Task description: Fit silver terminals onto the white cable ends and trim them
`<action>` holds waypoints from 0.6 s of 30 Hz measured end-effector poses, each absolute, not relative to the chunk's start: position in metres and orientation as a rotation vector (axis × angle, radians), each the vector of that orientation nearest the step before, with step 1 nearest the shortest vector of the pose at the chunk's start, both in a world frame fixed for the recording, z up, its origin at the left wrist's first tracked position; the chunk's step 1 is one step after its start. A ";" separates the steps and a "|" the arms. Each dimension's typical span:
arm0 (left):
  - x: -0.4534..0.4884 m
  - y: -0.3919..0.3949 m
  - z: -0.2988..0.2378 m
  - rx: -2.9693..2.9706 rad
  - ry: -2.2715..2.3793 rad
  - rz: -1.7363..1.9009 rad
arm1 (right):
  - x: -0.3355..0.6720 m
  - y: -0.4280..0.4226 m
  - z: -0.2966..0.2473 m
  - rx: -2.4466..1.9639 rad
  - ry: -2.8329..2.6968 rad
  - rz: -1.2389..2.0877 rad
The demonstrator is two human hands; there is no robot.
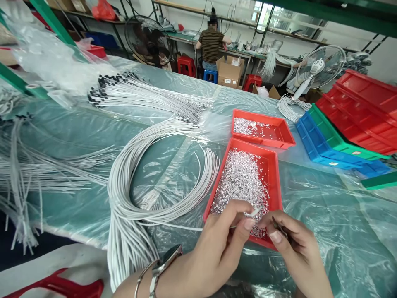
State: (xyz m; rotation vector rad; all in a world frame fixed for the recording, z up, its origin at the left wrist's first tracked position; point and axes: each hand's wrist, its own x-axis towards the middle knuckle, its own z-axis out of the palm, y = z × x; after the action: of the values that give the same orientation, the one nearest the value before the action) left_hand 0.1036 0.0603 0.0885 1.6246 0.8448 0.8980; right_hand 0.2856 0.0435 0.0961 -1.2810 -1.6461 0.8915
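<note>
My left hand (228, 231), with a watch on the wrist, pinches a thin white cable (254, 212) close to its end, between thumb and forefinger. Just right of it, my right hand (293, 242) is closed around a small dark pointed metal tool (276, 224), mostly hidden by the fingers. Both hands are over the near end of a red tray (274, 178) holding many tiny silvery metal pieces (238, 178). To the left lies a large coil of white cables (124, 178), its loose ends hanging toward me.
A second red tray (283, 134) with silvery pieces stands behind the first. Stacked red, green and blue bins (356, 120) lean at the right. White cables with black ends (149, 93) lie at the back. A person (211, 45) sits across the room near fans (322, 66).
</note>
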 end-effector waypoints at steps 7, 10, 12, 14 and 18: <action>0.105 0.060 0.095 1.625 0.854 0.855 | 0.281 0.042 0.099 -1.263 -1.538 0.930; 0.108 0.061 0.099 1.649 0.827 0.889 | 0.275 0.040 0.102 -1.308 -1.496 0.921; 0.110 0.060 0.100 1.653 0.817 0.914 | 0.270 0.037 0.103 -1.357 -1.449 0.888; 0.111 0.060 0.099 1.646 0.779 0.922 | 0.268 0.034 0.102 -1.401 -1.403 0.846; 0.112 0.061 0.096 1.651 0.730 0.905 | 0.270 0.029 0.096 -1.427 -1.397 0.845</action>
State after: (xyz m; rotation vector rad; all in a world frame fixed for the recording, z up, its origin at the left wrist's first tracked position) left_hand 0.1122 0.0615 0.0962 1.6511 0.7298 0.9049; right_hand 0.2698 0.0294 0.0961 -1.4269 -1.3971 0.8448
